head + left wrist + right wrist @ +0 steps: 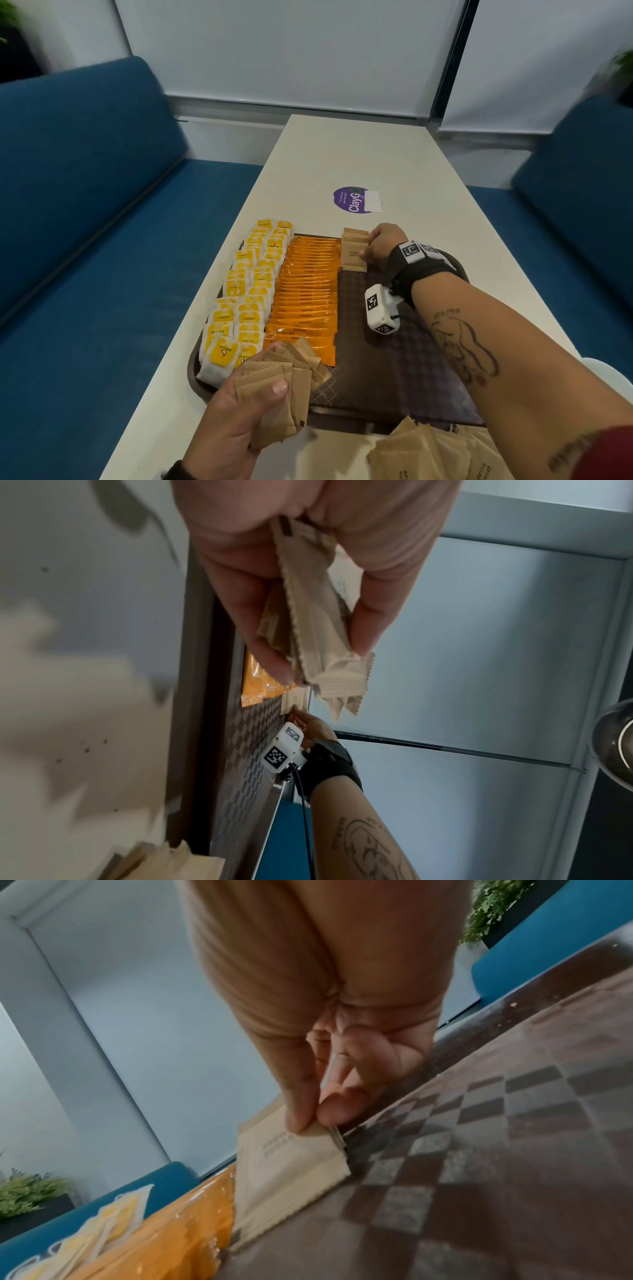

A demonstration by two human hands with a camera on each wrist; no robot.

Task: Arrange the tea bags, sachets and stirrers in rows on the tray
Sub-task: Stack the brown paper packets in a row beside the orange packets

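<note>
A dark brown checker-patterned plastic tray [404,359] lies on the long off-white worktop [394,154] between two blue upholstered benches [78,178]. Along the tray's left side run two rows of white tea bags with yellow labels [239,301], and just beside them a row of overlapping orange foil sachets [305,291].

At the tray's far edge, next to the orange row, the right hand [383,245] pinches the edge of a small stack of brown paper sugar sachets [354,250] between thumb and fingers [334,1110]; the stack seems to touch the tray, though the blur makes that hard to judge.

The left hand [236,421] hovers over the tray's near left corner, its fingers curled round a fanned bunch of the same brown sachets [274,383]. A loose heap of brown sachets [435,452] lies on the worktop nearest the person. A round purple sticker [349,199] sits farther up the worktop.
</note>
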